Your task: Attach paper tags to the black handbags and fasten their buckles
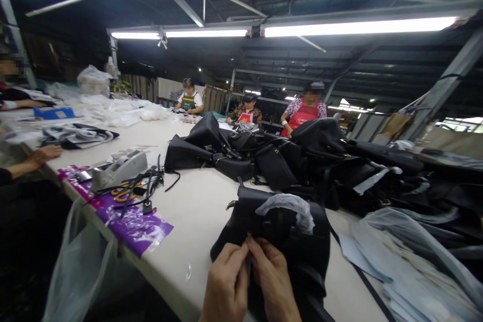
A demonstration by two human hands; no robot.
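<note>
A black bag (294, 216) with a plastic-wrapped handle (289, 205) lies on the table in front of me. My left hand (228, 276) and my right hand (271, 271) meet over its near side, fingertips pinched together. Between them shows a small gold-coloured metal piece (248, 235), mostly covered by the fingers, so I cannot make out its kind. Both hands are closed, thumbs and forefingers almost touching. Another gold-coloured fitting (229, 205) sticks out at the bag's upper left corner.
A large heap of black bags (279, 161) spreads behind and to the right. At left stand a tape dispenser (121, 168), yellow-handled scissors (126, 192) and black straps (151, 186) on purple plastic (139, 226). Pale sheets (411, 276) lie at right. Several people work around the table.
</note>
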